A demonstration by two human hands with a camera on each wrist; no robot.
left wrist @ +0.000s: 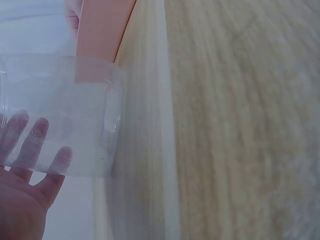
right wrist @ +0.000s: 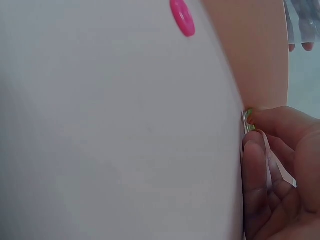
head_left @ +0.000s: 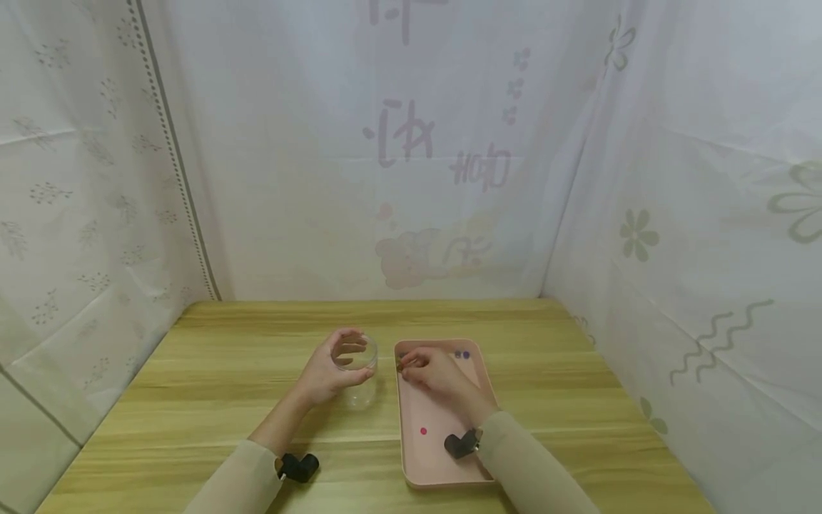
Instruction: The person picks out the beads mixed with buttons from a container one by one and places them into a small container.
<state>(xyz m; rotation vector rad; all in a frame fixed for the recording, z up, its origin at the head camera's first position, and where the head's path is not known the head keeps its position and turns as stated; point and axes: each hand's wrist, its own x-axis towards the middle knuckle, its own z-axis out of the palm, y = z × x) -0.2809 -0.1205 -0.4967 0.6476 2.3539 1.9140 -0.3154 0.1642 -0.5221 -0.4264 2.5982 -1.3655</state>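
Fingers of left hand (head_left: 324, 375) wrap unlabelled jar (head_left: 357, 371) — right hand (head_left: 432, 373) pinches bead (right wrist: 248, 116).

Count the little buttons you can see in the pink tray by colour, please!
Pink button: 1
Purple buttons: 2
Green button, pinched by the right hand: 1
Total: 4 in the tray; the hand may hide more.
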